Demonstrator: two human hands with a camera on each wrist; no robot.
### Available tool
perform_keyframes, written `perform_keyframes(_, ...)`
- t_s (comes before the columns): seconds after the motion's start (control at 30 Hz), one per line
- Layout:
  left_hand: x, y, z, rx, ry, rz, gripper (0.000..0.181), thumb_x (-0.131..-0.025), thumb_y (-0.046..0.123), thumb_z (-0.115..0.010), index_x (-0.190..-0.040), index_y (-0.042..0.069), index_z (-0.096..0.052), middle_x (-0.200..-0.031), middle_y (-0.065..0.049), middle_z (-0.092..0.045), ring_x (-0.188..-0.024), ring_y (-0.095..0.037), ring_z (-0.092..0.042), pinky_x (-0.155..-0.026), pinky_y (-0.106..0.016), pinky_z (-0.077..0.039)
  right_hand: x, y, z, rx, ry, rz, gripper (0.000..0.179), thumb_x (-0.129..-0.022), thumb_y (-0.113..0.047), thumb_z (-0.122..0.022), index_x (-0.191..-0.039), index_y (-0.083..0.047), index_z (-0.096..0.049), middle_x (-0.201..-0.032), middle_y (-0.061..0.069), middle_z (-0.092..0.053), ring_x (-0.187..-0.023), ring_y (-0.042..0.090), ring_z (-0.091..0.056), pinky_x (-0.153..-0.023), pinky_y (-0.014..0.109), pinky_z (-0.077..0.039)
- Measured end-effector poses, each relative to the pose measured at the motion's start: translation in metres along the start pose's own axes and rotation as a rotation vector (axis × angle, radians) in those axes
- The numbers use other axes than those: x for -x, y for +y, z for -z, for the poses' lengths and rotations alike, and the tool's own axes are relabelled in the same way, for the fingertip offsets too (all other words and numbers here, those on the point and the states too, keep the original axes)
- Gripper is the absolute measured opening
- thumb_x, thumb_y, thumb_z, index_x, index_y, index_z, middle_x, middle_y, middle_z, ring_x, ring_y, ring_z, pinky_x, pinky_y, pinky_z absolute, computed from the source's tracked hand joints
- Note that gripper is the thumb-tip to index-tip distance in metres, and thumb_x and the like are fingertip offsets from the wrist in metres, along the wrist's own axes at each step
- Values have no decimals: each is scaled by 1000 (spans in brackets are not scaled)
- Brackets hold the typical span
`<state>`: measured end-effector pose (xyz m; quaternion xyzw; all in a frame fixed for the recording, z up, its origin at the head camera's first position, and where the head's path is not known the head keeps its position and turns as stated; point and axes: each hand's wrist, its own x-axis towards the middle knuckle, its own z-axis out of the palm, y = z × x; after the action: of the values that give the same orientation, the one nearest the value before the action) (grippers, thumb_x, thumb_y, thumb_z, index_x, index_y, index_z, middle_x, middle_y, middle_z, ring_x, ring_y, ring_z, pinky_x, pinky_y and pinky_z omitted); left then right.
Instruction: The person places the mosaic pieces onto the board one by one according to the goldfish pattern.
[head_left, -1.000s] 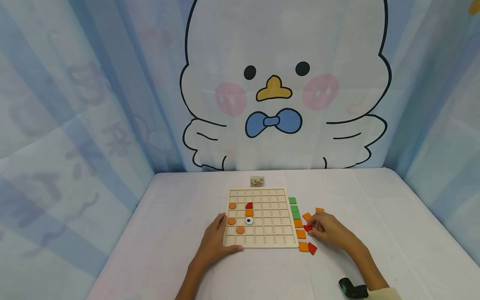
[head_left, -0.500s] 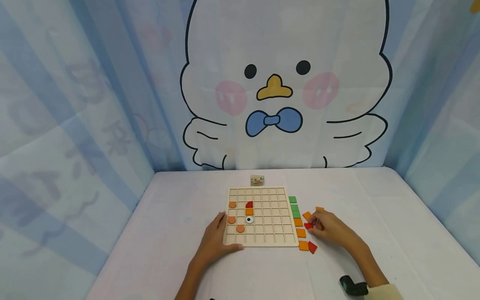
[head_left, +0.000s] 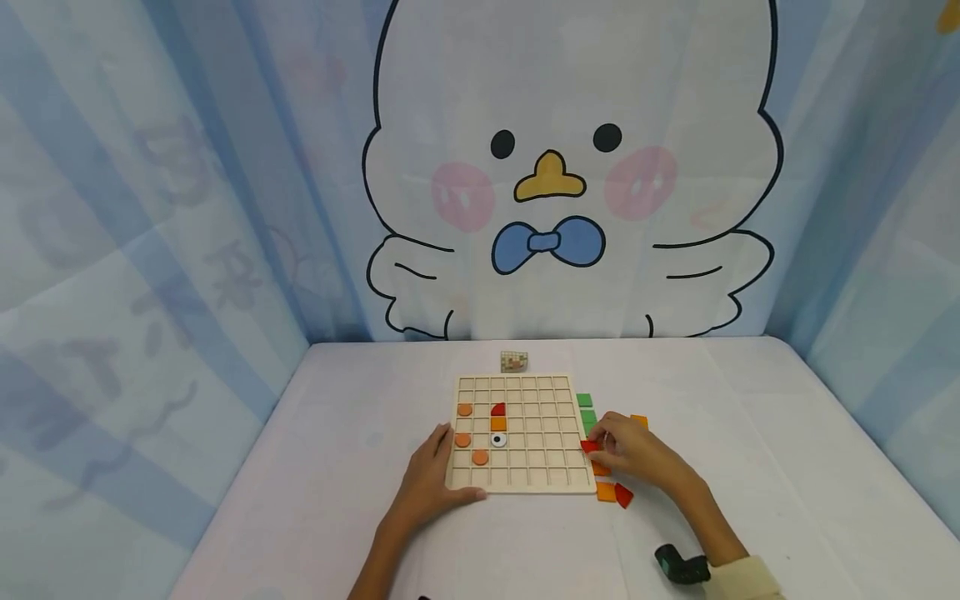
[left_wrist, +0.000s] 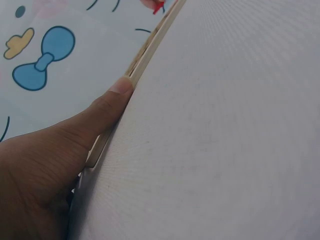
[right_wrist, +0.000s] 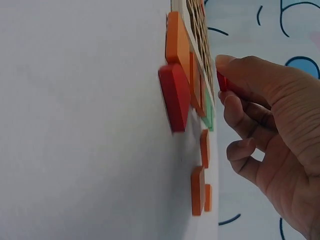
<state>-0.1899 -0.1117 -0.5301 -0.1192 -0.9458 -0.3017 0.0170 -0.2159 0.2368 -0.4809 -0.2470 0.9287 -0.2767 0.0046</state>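
Pinches a small, flat-sided red tile between the thumb and fingers of the right hand, right of center in the lower half of the frame, and holds it raised at the right edge of a square, pale wooden grid board. Leaves those fingertips parted by no more than the tile, with the other fingers loosely bent in the right wrist view. Spreads the left hand wide around the board's near left corner at lower center, with thumb stretched along the bottom edge and fingers against the left side. Seen in the board's left cells: three round orange discs, plus, in one column from the top, a red quarter-round tile, a square orange tile and a white disc with a black dot. Laid along the board's right side on the white table: square green tiles and flat orange tiles, partly hidden by the right hand, with a red wedge-shaped tile touching the lowest orange one. Set just beyond the board's top edge: a small patterned card. Shown at lower right: a black object beside a cream sleeve. Hung behind: a light-blue curtain printed with a white cartoon bird.
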Motion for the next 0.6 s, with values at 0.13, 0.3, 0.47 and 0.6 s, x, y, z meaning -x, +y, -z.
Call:
perform_keyframes(0.13,0,-1,-1,7,-1,8,123,-65,71,-76,-153,0,-27,-160,-19,-24,-144,-38,-30,-115,-53,-31,-10,-12,-8,-32,-30,11,21,-85,-19,-76,-98,-7,-65,-83,-2,-54,-69,5,-46,-57,16,-44)
perform_keyframes(0.3,0,-3,-1,-8,-9,17,124,-65,74,-74,-153,1,-25,-160,-18,-23,-145,-37,-29,-116,-52,-31,-24,-26,-20,-53,-49,68,19,-86,-20,-75,-98,-8,-66,-87,-2,-57,-72,5,-48,-60,17,-46)
perform_keyframes(0.47,0,-2,-1,-8,-8,15,124,-65,74,-74,-153,2,-26,-160,-17,-23,-145,-37,-29,-115,-53,-31,-36,-41,-33,-41,-54,125,20,-87,-24,-75,-99,-11,-67,-90,-4,-59,-77,5,-51,-65,17,-49)
perform_keyframes(0.6,-1,-2,-1,-3,-4,3,124,-65,75,-73,-153,1,-27,-160,-18,-24,-145,-38,-29,-115,-53,-32,-45,-53,-43,-21,-75,121,21,-87,-28,-75,-99,-13,-68,-89,-6,-59,-75,5,-50,-65,17,-47)
